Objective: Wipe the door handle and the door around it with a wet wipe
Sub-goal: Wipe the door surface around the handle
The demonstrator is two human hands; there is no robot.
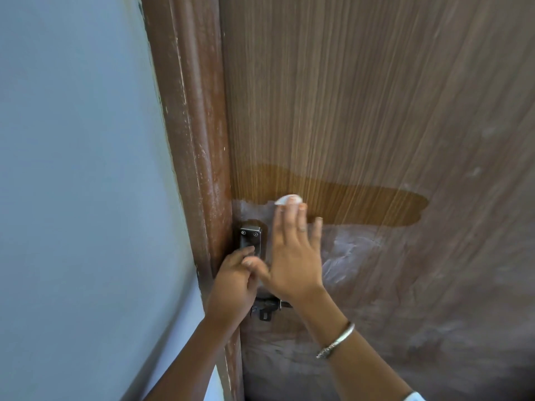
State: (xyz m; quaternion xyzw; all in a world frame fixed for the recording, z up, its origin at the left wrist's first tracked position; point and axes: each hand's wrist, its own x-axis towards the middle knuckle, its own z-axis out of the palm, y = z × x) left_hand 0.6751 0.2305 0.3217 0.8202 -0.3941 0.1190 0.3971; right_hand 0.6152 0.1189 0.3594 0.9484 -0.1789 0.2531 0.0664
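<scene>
The door handle (250, 240) is a dark metal plate with two screws at its top, fixed at the left edge of the door (376, 96), just beside the brown door frame (197, 140). The left hand (234, 285) comes up from below the handle. Its fingers are curled round the lower part of the handle and hide it, so only the top of the plate shows.

The right hand (292, 256) lies flat on the door just right of the handle, with its fingers straight and pointing up. Its fingertips press a white wet wipe (286, 199) against the wood, above and to the right of the handle. Only a small bunched edge of the wipe shows past the fingers.

From the wipe a dark, wet, amber band (362, 206) runs across the door, from above the handle far out to its right. The wood below this band and around the handle is pale and chalky with streaks.

Below the handle, partly behind the right wrist, sits a dark metal bolt (267, 309). The right hand wears a ring (302, 228), and a silver bracelet (337, 341) is on its wrist. Left of the handle, past the frame, is a pale blue-grey wall (72, 169).
</scene>
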